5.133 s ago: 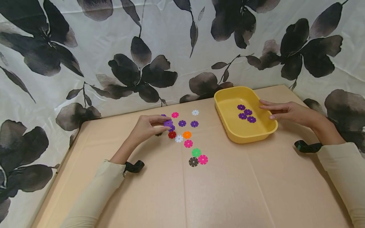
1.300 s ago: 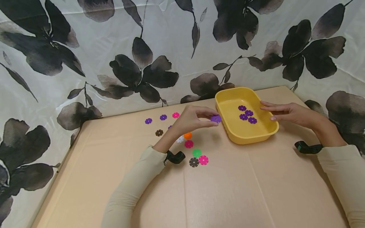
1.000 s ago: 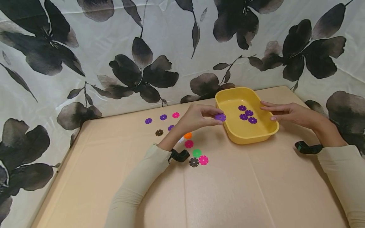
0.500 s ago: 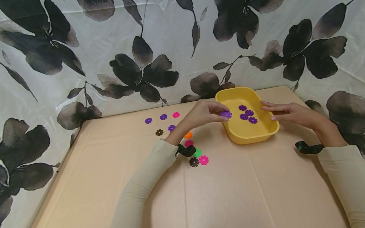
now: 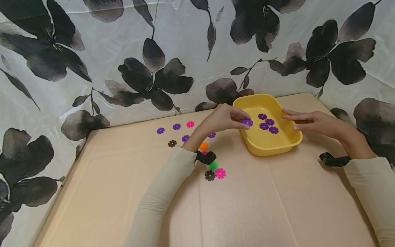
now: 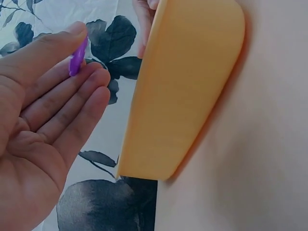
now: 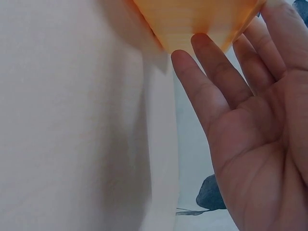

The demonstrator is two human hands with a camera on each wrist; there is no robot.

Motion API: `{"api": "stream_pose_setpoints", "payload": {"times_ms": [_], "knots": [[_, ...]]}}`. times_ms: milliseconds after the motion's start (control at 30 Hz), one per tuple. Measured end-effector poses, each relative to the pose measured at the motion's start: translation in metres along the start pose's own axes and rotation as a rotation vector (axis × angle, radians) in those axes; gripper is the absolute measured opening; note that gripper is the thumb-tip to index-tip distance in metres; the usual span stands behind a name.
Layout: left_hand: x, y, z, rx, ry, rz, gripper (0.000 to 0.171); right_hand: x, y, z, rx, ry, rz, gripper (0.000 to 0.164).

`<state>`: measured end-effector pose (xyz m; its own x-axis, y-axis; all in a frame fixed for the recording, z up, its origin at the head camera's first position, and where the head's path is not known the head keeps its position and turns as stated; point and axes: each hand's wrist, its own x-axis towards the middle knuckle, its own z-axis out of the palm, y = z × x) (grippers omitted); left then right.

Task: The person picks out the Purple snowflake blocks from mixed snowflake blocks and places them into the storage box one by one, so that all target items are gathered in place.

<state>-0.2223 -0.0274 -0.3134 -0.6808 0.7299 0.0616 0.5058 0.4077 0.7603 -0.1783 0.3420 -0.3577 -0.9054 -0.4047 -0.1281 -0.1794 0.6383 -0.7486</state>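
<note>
Between the thumb and fingertips of my left hand [image 5: 223, 118] is a purple notched plastic disc [image 5: 248, 122], over the left rim of a yellow tray [image 5: 268, 151]. In the left wrist view the pinched disc [image 6: 78, 57] stands edge-on, beside the tray's wall [image 6: 178, 91]. Several like purple discs [image 5: 269, 122] lie on the tray floor. My right hand [image 5: 318, 121] rests its fingertips and thumb at the tray's right rim, the fingers nearly straight. The right wrist view shows the little and ring fingers [image 7: 197, 89] stretched along the outside of the tray.
On the table [image 5: 240, 206] left of the tray lie more notched discs: purple [image 5: 160, 130], pink [image 5: 190, 124], brown [image 5: 172, 143], orange [image 5: 203, 146], green [image 5: 213, 166] and dark grey [image 5: 210, 176]. My left forearm covers some. A floral cloth [image 5: 172, 27] hangs behind.
My left hand has picked up the purple disc from the spread and carried it right, now over the tray's left rim. The right hand stays at the right rim.
</note>
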Motion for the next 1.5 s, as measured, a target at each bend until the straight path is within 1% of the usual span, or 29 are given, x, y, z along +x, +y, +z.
{"api": "stream_pose_setpoints", "payload": {"times_ms": [267, 433, 533, 633, 767, 900, 1133, 1267, 1367, 1500], "knots": [[0.009, 0.0, 0.0, 0.014, -0.066, -0.001, 0.04, 0.0, 0.001, 0.001, -0.006, 0.005, -0.003, 0.049], [0.016, -0.002, 0.0, 0.031, -0.081, 0.01, 0.04, 0.0, 0.001, 0.0, -0.01, 0.01, -0.005, 0.049], [0.02, -0.002, -0.001, 0.053, -0.075, 0.028, 0.039, 0.0, 0.001, 0.0, -0.011, 0.009, -0.012, 0.049], [0.026, 0.0, -0.001, 0.075, -0.06, 0.013, 0.039, 0.0, 0.0, 0.0, -0.011, 0.007, -0.02, 0.049], [0.035, 0.004, -0.002, 0.108, -0.047, -0.025, 0.041, 0.001, 0.0, -0.001, -0.003, 0.004, -0.024, 0.048], [0.045, 0.004, -0.002, 0.144, -0.043, -0.03, 0.042, 0.0, 0.0, -0.001, 0.005, 0.0, -0.01, 0.049], [0.057, -0.003, -0.002, 0.131, -0.047, -0.034, 0.043, 0.002, 0.0, -0.001, 0.0, -0.009, 0.003, 0.049], [0.064, -0.007, -0.004, 0.108, -0.024, -0.037, 0.041, 0.002, -0.001, -0.001, -0.002, -0.008, -0.007, 0.048], [0.071, -0.011, -0.005, 0.09, -0.011, -0.054, 0.041, 0.001, -0.002, -0.002, -0.003, -0.006, -0.016, 0.048], [0.078, -0.014, -0.005, 0.092, -0.008, -0.078, 0.04, 0.001, -0.002, -0.001, 0.001, -0.007, -0.02, 0.049]]}}
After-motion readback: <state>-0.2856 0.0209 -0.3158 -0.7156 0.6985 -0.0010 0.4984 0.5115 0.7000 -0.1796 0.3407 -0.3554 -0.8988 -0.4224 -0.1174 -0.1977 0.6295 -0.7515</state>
